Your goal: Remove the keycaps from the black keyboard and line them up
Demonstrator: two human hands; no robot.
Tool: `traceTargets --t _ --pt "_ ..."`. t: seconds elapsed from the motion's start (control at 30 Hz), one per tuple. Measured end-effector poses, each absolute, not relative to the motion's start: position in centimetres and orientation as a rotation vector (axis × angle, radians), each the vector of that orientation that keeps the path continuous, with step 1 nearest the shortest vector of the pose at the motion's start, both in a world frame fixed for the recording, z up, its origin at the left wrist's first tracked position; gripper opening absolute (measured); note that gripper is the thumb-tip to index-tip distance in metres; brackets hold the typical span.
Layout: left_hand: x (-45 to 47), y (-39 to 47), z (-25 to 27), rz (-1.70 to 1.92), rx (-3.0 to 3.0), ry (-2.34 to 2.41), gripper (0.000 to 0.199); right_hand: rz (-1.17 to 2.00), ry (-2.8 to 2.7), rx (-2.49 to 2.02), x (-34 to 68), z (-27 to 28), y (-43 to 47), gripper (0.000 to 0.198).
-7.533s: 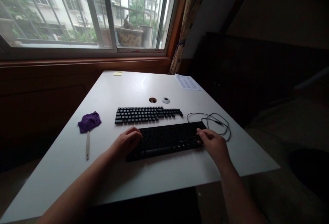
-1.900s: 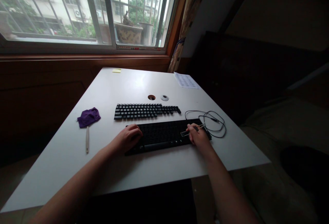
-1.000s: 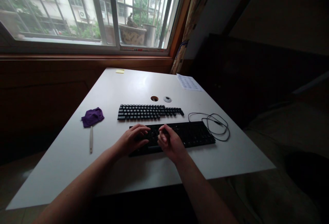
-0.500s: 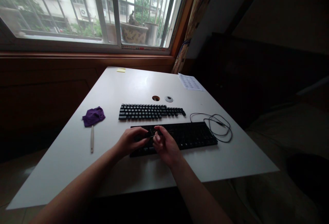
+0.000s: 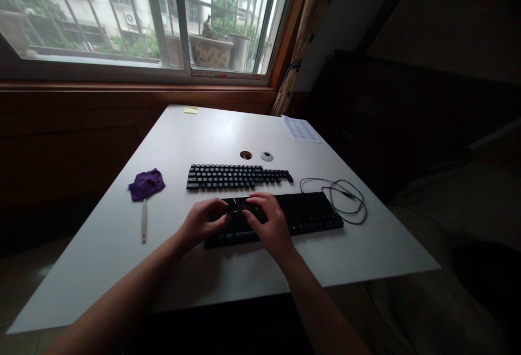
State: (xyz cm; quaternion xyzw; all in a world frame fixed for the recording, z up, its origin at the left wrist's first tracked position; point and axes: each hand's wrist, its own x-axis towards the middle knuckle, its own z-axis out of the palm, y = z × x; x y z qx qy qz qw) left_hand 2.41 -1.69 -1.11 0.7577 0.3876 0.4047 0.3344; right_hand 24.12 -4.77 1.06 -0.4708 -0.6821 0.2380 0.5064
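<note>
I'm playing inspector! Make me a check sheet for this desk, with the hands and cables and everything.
Surface: white tabletop with a round hole; grey ring beside it.
Job's things: dark keyboard base; black keycaps in rows behind it.
Clutter: purple cloth at the end of a pale handle, yellow note, printed paper.
Hands: left hand seems to hold a thin wire tool; right hand is close by, fingers apart.
Cables: one black cable, loosely looped at the right.
Surroundings: window with bars, plant pot outside, curtain; right side too dark to tell.
</note>
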Motion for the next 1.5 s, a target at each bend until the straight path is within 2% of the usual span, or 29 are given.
traceTargets --t 0.13,0.77,1.17,1.37,1.5 --pt "2.5 -1.7 -1.1 1.015 1.975 1.005 0.016 0.518 -1.83 -1.077 23.2 1.4 -4.9 0.016" --pt "3.0 -1.5 -0.9 0.789 1.783 1.022 0.02 0.53 -1.702 -1.244 21.2 -0.1 -5.1 0.017" --pt "2.9 -1.4 -1.0 0.785 1.794 1.008 0.021 0.881 -1.464 -1.259 21.6 0.1 -4.1 0.015" --pt "2.5 -1.5 -0.5 0.712 1.587 0.787 0.029 1.211 -1.442 -1.167 23.1 1.0 -3.5 0.019" --pt "2.4 -1.6 -0.3 0.648 1.45 0.689 0.03 1.268 -1.497 -1.081 23.4 1.4 -3.6 0.018"
